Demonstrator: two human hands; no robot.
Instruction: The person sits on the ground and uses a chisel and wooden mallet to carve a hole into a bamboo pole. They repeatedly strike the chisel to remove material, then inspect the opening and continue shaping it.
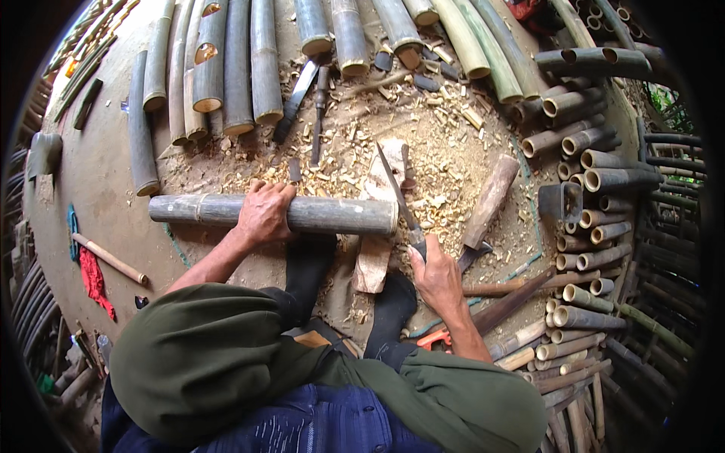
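Note:
My left hand [267, 210] wraps over a thick grey bamboo tube [332, 215], which lies crosswise in front of my legs. The tube's right end rests across a pale wooden block [371, 268] that stretches away from me between my feet. In my right hand [438, 275] is a knife [393, 181], gripped by its dark handle. Its long narrow blade points away from me and slightly left, just past the tube's right end. My palm and fingertips on the tube's far side are partly hidden.
Wood shavings [445, 189] cover the ground ahead. A wooden mallet [491, 200] lies to the right, a chisel [319, 113] and a broad blade [297, 98] beyond the tube. Long bamboo poles [266, 68] line the far side; cut tubes [596, 181] pile at the right. An orange-handled saw [498, 309] lies near my right forearm.

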